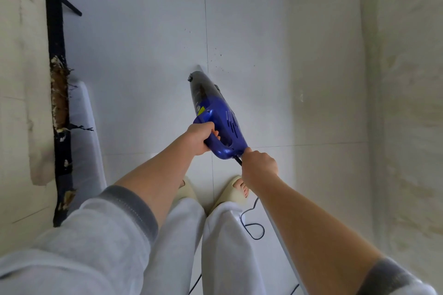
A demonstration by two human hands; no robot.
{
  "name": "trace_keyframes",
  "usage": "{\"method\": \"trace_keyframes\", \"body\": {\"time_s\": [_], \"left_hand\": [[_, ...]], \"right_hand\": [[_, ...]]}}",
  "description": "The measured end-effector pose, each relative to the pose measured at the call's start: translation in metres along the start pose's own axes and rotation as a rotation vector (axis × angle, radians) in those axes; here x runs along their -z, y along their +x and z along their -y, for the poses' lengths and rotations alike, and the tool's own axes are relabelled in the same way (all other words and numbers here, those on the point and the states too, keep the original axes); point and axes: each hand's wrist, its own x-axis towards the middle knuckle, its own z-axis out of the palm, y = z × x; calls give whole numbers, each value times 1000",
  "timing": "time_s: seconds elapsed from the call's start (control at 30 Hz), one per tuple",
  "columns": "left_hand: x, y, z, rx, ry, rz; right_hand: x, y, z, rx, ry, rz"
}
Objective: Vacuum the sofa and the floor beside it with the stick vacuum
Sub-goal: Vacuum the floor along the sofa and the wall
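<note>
Grey sleeves [100, 230] and pale trousers [223, 246] are filling the near view, above cream slippers [233, 190] standing on the tiled floor [143, 55]. Black cord [251, 227] is looping beside the right foot. Right hand [260, 166] is pinching the cord at the vacuum's rear. Left hand [200, 137] is gripping the handle of the blue vacuum [215, 112], which is pointing down at the floor. Crumbs [219, 60] are lying just beyond its tip. The sofa [21, 79] is running along the left.

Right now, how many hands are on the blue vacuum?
2: the left hand grips the blue vacuum by its handle; the right hand holds its rear end, where the cord leaves.
</note>
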Motion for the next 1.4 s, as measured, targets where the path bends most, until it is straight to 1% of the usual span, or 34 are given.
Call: {"method": "trace_keyframes", "body": {"time_s": [0.47,0.7,1.4], "left_hand": [[-60,-6,18,-4,81,1],[-90,-9,28,5,119,4],[-198,2,47,-23,267,31]], "right_hand": [[-13,-8,-56,-40,76,9],[-16,-15,-84,-59,118,43],[-42,2,-176,-179,252,-11]]}}
